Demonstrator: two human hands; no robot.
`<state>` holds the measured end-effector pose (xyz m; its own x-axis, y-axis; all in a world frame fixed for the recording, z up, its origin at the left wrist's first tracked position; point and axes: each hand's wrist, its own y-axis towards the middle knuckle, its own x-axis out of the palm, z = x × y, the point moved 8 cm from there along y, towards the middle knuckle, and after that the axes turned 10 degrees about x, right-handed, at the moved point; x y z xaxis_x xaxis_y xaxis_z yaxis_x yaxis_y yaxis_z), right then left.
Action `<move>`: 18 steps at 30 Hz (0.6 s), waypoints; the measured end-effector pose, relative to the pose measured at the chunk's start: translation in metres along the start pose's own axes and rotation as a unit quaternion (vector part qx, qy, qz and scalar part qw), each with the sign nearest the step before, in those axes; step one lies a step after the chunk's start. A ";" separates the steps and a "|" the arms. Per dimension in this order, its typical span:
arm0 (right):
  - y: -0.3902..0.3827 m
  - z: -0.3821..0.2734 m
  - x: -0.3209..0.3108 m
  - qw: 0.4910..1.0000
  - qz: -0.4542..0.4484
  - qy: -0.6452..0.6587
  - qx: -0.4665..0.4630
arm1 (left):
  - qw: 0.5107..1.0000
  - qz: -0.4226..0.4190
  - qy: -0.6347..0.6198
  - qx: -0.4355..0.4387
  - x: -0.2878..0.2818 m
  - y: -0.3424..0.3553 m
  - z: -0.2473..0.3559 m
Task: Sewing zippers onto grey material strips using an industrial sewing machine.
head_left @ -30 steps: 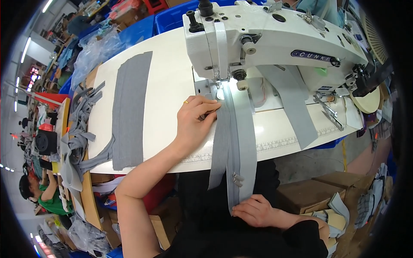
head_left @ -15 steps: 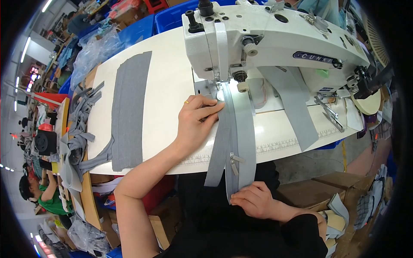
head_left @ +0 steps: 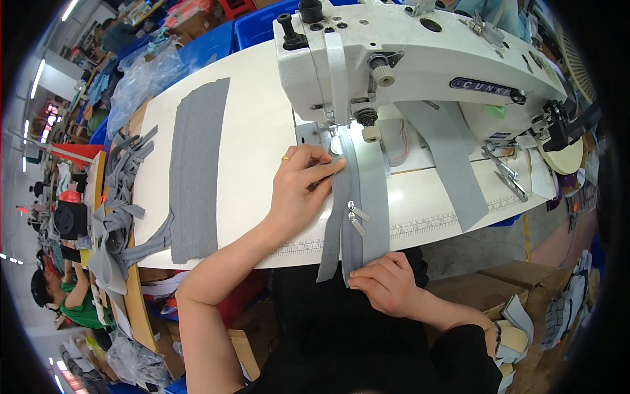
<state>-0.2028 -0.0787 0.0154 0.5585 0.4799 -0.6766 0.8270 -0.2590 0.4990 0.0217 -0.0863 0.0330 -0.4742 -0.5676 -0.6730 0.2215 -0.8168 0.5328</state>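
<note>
A white sewing machine (head_left: 413, 65) has its lit needle area over layered grey strips: a darker strip (head_left: 332, 236), a zipper (head_left: 353, 249) with two silver pullers (head_left: 356, 216), and a wider lighter band (head_left: 376, 197). Just below the presser foot (head_left: 337, 136), my left hand (head_left: 302, 190) is closed on the darker strip. At the table's front edge my right hand (head_left: 384, 285) pinches the lower end of the zipper and band.
The white table (head_left: 256, 98) holds a flat grey piece (head_left: 197, 171), tangled offcuts (head_left: 125, 184) and a pale strip (head_left: 459, 190). Blue bins (head_left: 262, 26) stand behind, cardboard boxes (head_left: 485, 289) at lower right. A co-worker in green (head_left: 79, 302) is at left.
My right hand has moved upward with the strip end, and the zipper pullers have moved up toward the machine. My left hand has shifted slightly right, still near the presser foot.
</note>
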 end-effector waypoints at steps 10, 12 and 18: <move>0.002 0.003 -0.002 1.000 0.005 0.003 0.013 | 0.999 -0.012 -0.028 0.025 0.003 -0.003 -0.003; 0.005 0.004 -0.003 1.000 0.004 -0.002 0.013 | 0.999 -0.015 0.013 0.031 0.001 -0.002 0.001; 0.028 0.008 -0.009 0.999 0.001 0.011 0.044 | 0.999 -0.019 0.009 0.027 0.003 -0.001 0.000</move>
<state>-0.1840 -0.0967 0.0310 0.5602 0.4976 -0.6622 0.8283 -0.3328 0.4507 0.0199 -0.0871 0.0310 -0.4658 -0.5384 -0.7023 0.1568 -0.8313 0.5333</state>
